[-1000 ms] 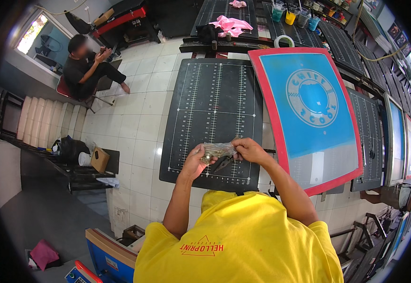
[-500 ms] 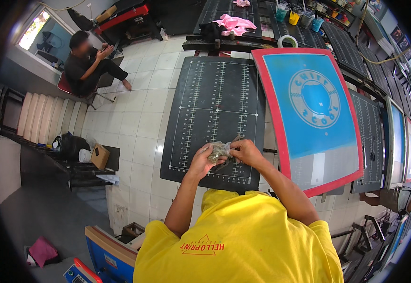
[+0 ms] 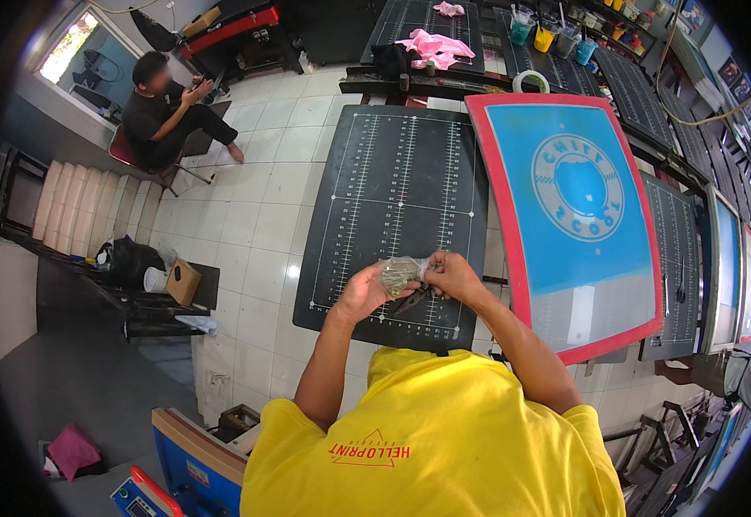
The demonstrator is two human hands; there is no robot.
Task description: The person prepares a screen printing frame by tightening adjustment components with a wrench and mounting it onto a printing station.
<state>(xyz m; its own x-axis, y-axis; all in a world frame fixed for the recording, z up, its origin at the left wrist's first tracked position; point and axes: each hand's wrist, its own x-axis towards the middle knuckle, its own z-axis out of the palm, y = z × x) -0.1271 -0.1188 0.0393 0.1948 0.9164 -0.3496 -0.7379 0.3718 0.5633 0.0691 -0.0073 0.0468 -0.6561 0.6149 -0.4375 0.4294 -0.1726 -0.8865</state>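
A small clear plastic bag with greenish contents too small to make out is between my hands, above the near end of a black printing board with white ruler marks. My left hand holds the bag from the left, palm turned up, its fingertips partly hidden by the bag. Closed in a pinch, my right hand grips the bag's gathered neck. Just below the bag, a dark object shows against the board; its kind is unclear.
To the right, a red-framed printing screen with blue coating overlaps the board's side. Beyond are a tape roll, pink cloth and several cups of ink. A seated person is far left; another person stands at right.
My left hand has loosened and lowered a little, so its palm shows more and more of the bag is visible. The right hand still pinches the neck. The view has shifted slightly.
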